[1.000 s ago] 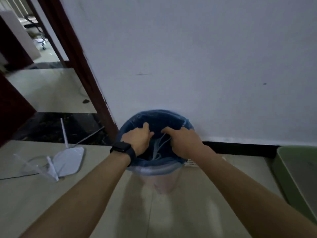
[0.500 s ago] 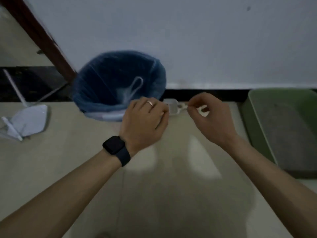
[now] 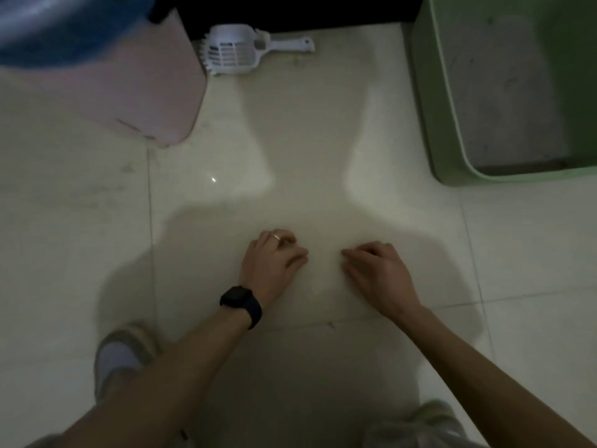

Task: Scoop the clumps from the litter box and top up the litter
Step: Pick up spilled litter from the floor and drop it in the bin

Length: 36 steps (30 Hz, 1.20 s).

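The white scoop [image 3: 235, 50] lies flat on the tiled floor [image 3: 307, 140], just beside the pink bin [image 3: 142, 92] with its blue bag [image 3: 64, 30]. The green litter box [image 3: 429, 101], holding grey litter [image 3: 497, 101], stands to the right. Well apart from the scoop, the left hand [image 3: 274, 263] and right hand [image 3: 378, 273] are near each other, not touching, with fingers loosely curled and holding nothing. A black watch [image 3: 240, 300] is on the left wrist.

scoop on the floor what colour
The scoop is white, clearest in the head view.

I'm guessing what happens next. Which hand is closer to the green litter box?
Right. The right hand is below and left of the litter box; the left hand is farther away, to the right hand's left.
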Each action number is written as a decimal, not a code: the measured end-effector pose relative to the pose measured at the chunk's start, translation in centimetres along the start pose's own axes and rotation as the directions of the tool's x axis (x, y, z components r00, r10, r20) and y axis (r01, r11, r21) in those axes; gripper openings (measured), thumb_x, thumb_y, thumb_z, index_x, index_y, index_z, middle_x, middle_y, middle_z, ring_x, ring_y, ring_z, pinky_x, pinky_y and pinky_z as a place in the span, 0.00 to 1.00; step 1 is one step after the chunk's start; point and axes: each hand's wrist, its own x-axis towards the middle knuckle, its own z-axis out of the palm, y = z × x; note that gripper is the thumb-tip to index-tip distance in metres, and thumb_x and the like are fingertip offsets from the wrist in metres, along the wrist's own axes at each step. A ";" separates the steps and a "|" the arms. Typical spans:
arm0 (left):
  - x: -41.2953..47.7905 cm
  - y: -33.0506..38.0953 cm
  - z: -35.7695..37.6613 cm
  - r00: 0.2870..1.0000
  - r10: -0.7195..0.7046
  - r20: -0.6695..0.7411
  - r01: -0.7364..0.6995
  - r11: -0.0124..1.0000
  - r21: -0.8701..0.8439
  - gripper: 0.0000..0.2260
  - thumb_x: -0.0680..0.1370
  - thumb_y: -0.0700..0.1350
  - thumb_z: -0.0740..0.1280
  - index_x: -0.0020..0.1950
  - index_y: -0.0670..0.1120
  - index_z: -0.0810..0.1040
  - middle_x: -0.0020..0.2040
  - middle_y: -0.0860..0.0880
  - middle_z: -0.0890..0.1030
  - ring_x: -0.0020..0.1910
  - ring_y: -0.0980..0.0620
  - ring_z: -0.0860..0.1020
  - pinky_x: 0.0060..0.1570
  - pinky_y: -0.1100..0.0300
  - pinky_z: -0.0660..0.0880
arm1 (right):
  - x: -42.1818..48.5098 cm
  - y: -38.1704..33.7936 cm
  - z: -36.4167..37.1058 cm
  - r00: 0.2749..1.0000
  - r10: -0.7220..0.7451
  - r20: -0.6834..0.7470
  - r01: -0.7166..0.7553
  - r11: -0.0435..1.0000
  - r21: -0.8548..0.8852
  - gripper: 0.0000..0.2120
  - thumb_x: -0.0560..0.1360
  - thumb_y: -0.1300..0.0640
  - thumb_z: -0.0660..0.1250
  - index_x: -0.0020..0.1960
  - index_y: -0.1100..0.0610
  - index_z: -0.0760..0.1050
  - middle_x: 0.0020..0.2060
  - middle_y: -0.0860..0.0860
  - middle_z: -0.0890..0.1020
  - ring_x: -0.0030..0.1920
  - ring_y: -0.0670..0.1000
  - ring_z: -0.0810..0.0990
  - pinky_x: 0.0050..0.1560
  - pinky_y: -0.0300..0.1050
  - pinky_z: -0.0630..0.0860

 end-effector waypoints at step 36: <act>11.5 1.2 -31.8 0.878 0.118 -0.464 -0.048 0.986 0.159 0.03 0.81 0.45 0.58 0.51 0.49 0.71 0.46 0.52 0.76 0.43 0.49 0.74 0.39 0.48 0.73 | 17.2 -23.2 -17.8 0.897 -0.365 -0.248 0.410 0.897 0.165 0.09 0.82 0.54 0.57 0.53 0.59 0.71 0.46 0.54 0.79 0.45 0.55 0.76 0.45 0.52 0.71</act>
